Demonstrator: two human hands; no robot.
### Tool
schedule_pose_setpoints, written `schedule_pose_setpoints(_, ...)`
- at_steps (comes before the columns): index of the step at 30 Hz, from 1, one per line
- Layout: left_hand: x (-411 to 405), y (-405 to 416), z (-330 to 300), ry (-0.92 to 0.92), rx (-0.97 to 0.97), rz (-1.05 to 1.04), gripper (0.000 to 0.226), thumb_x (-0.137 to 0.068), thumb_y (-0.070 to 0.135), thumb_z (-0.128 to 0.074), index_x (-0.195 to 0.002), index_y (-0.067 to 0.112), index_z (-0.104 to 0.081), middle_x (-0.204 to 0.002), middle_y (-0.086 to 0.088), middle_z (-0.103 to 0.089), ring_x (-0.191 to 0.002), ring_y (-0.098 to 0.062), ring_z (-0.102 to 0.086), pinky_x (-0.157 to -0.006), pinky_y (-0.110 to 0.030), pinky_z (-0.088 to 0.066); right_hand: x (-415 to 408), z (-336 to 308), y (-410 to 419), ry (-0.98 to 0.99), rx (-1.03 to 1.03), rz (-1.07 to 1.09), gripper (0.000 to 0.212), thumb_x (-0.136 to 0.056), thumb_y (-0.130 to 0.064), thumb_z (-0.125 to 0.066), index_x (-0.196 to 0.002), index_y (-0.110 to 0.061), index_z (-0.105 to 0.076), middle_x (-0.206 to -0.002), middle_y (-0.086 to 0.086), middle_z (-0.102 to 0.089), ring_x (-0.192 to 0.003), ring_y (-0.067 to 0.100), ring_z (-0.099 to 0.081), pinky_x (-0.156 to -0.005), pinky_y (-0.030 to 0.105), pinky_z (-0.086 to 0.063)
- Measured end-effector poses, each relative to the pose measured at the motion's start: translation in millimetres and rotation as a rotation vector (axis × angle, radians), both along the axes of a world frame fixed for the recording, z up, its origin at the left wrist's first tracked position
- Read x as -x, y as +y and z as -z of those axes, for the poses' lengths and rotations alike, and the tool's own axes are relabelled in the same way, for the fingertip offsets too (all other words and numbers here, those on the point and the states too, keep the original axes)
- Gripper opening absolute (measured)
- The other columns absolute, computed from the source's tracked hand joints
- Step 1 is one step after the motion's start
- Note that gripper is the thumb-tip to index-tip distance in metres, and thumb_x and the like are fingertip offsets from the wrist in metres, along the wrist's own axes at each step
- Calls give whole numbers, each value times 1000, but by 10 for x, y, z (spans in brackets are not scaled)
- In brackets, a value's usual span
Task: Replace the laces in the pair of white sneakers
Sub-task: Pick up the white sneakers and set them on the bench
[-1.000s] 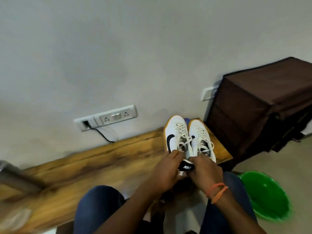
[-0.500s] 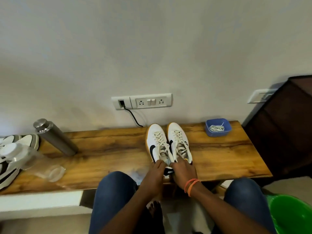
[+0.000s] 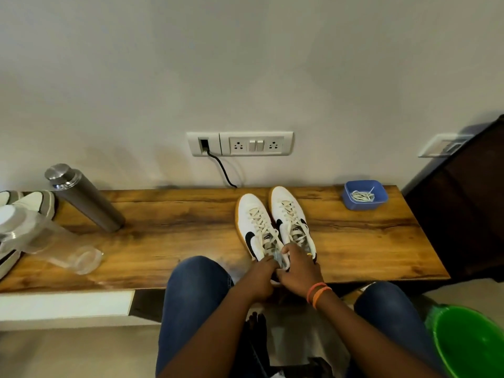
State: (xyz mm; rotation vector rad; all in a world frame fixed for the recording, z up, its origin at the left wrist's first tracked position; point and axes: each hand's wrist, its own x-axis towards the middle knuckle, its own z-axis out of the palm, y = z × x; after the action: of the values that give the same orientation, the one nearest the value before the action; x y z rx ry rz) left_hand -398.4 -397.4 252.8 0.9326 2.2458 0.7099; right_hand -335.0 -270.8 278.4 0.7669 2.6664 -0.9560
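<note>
Since the frame 0.5 s before, my view had swung left and dropped a little, so the 2 sneakers sat closer to centre, while both hands stayed at their heels. My left hand (image 3: 259, 278) curled its fingers on the heel end of the left sneaker (image 3: 256, 227), apparently pinching a lace end, though I could not tell exactly what it gripped. My right hand (image 3: 298, 268) rested over the collar of the right sneaker (image 3: 290, 214), fingers bent onto the tongue, I judged to steady the pair. Both shoes stood side by side, touching, toes pointing away from the grip toward the wall, still fully laced. Well beyond the right hand, the blue tray (image 3: 381, 201) held the spare laces (image 3: 361, 196), presumably kept within reach for rethreading.
</note>
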Motion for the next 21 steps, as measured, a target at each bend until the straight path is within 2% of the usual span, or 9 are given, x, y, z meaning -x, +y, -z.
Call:
schedule_pose_setpoints(3,60,-5,-5,-81,-30,-133,33,-78,15,-79,-107,18,-64,-114,-1,-65,-105,-16,-61,-88,-24,-49,98,-26,-50,70,-38,260,41,-81,-42,-62,-113,-26,-42,-112,3,-61,-112,31,-56,-95,50,-45)
schedule_pose_setpoints(5,95,-17,-19,-118,-57,-197,27,-73,3,-78,-93,18,-66,-105,1,-66,-100,-15,-61,-81,-20,-46,163,-6,-77,-78,-164,216,50,-84,-45,-61,-125,-20,-45,-123,7,-59,-122,34,-49,-99,53,-39)
schedule_pose_setpoints(7,104,-21,-87,-140,-95,-256,31,-74,-13,-61,-83,17,-66,-98,0,-65,-97,-16,-60,-77,-19,-43,224,24,-60,-158,-154,194,48,-85,-44,-62,-124,-19,-53,-125,6,-60,-121,32,-51,-98,50,-42)
schedule_pose_setpoints(10,109,-33,-230,-44,-122,-305,37,-78,-14,-47,-87,14,-71,-101,-2,-67,-97,-17,-62,-78,-23,-47,310,50,30,-192,-153,122,34,-85,-30,-65,-115,-14,-59,-118,11,-64,-110,31,-61,-88,41,-53)
schedule_pose_setpoints(14,283,-50,-371,238,-154,-304,36,-80,-3,-56,-110,15,-64,-116,-5,-60,-106,-21,-56,-84,-33,-51,350,57,189,-201,-260,-25,26,-88,-23,-60,-112,-12,-61,-114,13,-66,-106,32,-63,-85,40,-55)
schedule_pose_setpoints(16,461,-46,-395,307,-125,-169,60,-74,8,-69,-131,14,-50,-132,-6,-48,-126,-27,-45,-97,-39,-46,349,64,368,-234,-306,-155,29,-88,-22,-59,-116,-15,-58,-119,12,-64,-111,32,-61,-88,42,-53)
schedule_pose_setpoints(18,620,-46,-427,278,88,37,108,-65,25,-85,-151,10,-20,-156,-12,-20,-146,-37,-15,-115,-49,-28,367,55,588,-260,-355,-300,39,-88,-21,-58,-127,-18,-52,-129,13,-57,-121,33,-54,-94,45,-50)
schedule_pose_setpoints(20,810,-10,-428,317,316,181,145,-58,40,-91,-154,10,14,-161,-16,18,-147,-40,16,-117,-61,-4,435,22,812,-257,-425,-404,48,-89,-23,-58,-135,-23,-46,-135,12,-54,-126,34,-50,-96,45,-47)
schedule_pose_setpoints(21,889,12,-420,368,371,222,153,-55,45,-92,-151,11,22,-158,-17,27,-145,-42,23,-115,-64,2,453,-1,905,-246,-449,-432,52,-89,-25,-58,-139,-25,-44,-137,12,-53,-126,34,-49,-97,44,-47)
